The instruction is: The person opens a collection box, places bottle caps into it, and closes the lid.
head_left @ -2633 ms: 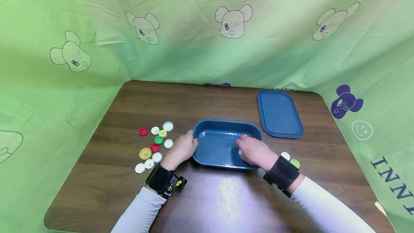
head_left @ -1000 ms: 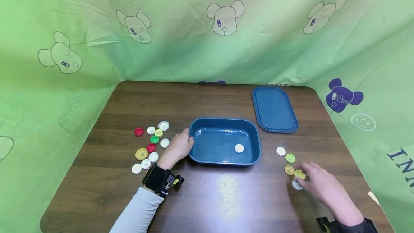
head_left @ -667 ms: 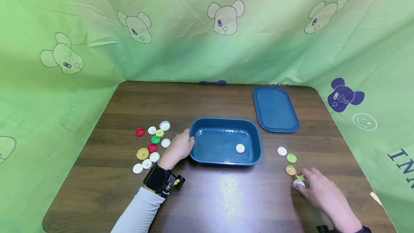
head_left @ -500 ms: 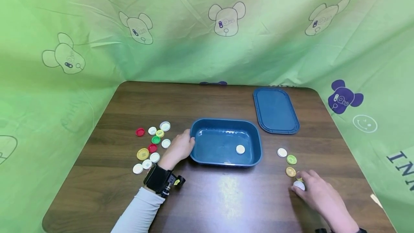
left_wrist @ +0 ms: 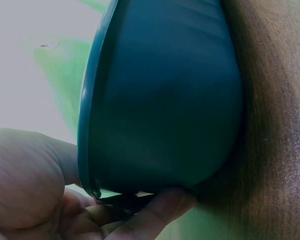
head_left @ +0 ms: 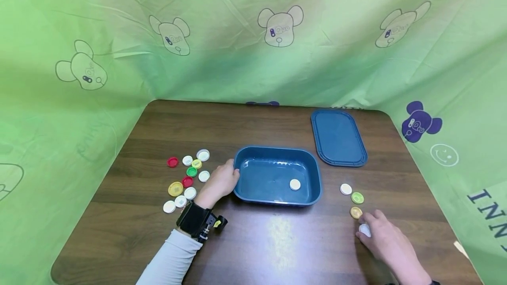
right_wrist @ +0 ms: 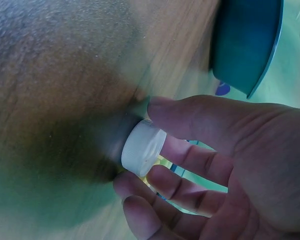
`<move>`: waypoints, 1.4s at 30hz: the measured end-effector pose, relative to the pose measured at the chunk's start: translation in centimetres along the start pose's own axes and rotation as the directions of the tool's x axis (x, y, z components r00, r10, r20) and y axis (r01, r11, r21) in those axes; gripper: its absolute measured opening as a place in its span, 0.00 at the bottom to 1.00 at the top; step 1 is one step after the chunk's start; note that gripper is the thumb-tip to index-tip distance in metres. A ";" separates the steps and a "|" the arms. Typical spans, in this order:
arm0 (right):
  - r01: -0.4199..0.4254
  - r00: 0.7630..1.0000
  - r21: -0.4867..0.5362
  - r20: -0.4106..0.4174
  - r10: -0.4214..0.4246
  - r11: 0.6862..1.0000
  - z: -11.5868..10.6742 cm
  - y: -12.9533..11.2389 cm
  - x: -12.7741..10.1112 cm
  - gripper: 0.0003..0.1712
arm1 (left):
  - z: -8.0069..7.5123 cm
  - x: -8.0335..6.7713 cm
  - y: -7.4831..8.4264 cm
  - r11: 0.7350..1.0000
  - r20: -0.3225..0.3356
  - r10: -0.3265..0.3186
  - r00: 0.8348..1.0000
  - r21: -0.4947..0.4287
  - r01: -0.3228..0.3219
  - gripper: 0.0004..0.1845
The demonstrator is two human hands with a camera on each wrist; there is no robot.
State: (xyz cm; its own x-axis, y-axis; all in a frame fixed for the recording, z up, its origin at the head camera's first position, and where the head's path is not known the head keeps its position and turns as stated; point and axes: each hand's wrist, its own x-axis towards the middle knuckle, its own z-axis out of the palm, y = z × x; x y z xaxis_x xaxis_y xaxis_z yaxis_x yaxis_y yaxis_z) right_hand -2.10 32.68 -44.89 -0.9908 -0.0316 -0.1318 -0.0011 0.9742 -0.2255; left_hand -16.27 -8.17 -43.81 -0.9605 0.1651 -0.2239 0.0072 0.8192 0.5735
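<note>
The right hand [head_left: 382,236] pinches a white cap [right_wrist: 142,148] between thumb and fingers, low over the tabletop [head_left: 257,241] — right of the blue tray [head_left: 277,197]. The left hand [head_left: 219,182] grips the tray's left rim. One white cap [head_left: 295,184] lies inside the tray.

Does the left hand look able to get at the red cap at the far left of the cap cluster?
Probably yes. The left hand holds the blue tub's left rim, and the red cap lies on open table nearby; only other caps lie between.
</note>
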 end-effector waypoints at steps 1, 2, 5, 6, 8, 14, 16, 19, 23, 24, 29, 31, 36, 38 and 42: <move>0.004 1.000 0.002 -0.006 -0.004 1.000 0.1 0.0 0.0 0.17 | 0.0 0.0 0.0 1.000 0.001 0.000 1.000 0.002 0.000 0.22; 0.007 1.000 0.004 -0.012 -0.007 1.000 0.1 0.0 -0.1 0.16 | 0.0 0.0 0.0 1.000 0.002 0.000 1.000 0.004 0.000 0.22; 0.020 0.999 0.011 -0.030 -0.020 1.000 0.0 -0.1 -0.2 0.15 | 0.0 0.0 0.0 1.000 0.014 -0.010 1.000 -0.001 0.010 0.23; 0.025 0.999 0.011 -0.034 -0.024 1.000 0.0 -0.1 -0.2 0.15 | 0.0 0.0 0.0 1.000 0.018 -0.014 1.000 -0.002 0.014 0.23; 0.032 0.999 0.013 -0.040 -0.032 0.999 -0.3 -0.2 -0.1 0.15 | 0.0 0.0 0.1 1.000 0.029 -0.024 0.999 -0.007 0.024 0.24; 0.063 0.996 0.007 -0.064 -0.063 0.998 -1.4 -0.7 0.5 0.15 | 0.0 0.0 0.0 0.999 0.038 -0.031 0.999 -0.008 0.031 0.24; 0.074 0.994 0.006 -0.078 -0.073 0.997 -1.8 -1.0 0.8 0.15 | 0.0 0.0 0.0 0.999 0.036 -0.031 0.999 -0.010 0.031 0.24; 0.094 0.991 0.005 -0.091 -0.093 0.996 -2.3 -1.5 1.4 0.14 | -0.1 0.0 0.1 0.999 0.033 -0.030 0.999 -0.011 0.030 0.24; 0.128 0.987 0.001 -0.103 -0.127 0.992 -3.3 -2.5 2.4 0.13 | -0.2 0.0 0.1 0.999 0.031 -0.033 0.999 -0.011 0.033 0.23; 0.135 0.986 0.000 -0.101 -0.134 0.991 -3.5 -2.8 2.6 0.13 | -0.2 0.0 0.1 0.999 0.032 -0.035 0.999 -0.012 0.035 0.24; 0.164 0.983 -0.012 -0.085 -0.164 0.986 -4.5 -4.4 4.0 0.15 | -0.2 -0.1 0.1 0.999 0.034 -0.034 0.999 -0.014 0.034 0.24; 0.172 0.983 -0.015 -0.071 -0.172 0.985 -4.8 -5.0 4.5 0.15 | -0.1 -0.1 0.2 0.999 0.033 -0.031 0.999 -0.013 0.032 0.24; 0.202 0.978 -0.005 -0.050 -0.202 0.979 -5.4 -6.7 6.1 0.15 | -0.2 -0.1 0.1 0.999 0.020 -0.031 0.999 -0.009 0.031 0.24; 0.219 0.974 0.001 -0.057 -0.219 0.976 -5.7 -7.3 6.8 0.15 | -0.2 -0.1 0.1 1.000 0.011 -0.024 1.000 -0.009 0.024 0.23; 0.257 0.964 -0.004 -0.067 -0.257 0.966 -6.1 -8.3 7.9 0.14 | -0.1 -0.2 0.0 1.000 0.006 -0.016 1.000 -0.008 0.016 0.23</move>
State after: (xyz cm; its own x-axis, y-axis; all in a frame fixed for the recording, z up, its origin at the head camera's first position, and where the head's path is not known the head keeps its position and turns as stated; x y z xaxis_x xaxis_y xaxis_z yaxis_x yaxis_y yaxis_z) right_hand -10.74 25.71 -38.19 -0.9641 -0.2656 -0.0049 -0.2562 0.9343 -0.2477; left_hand -16.09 -8.29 -43.70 -0.9588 0.1556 -0.2376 -0.0101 0.8173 0.5761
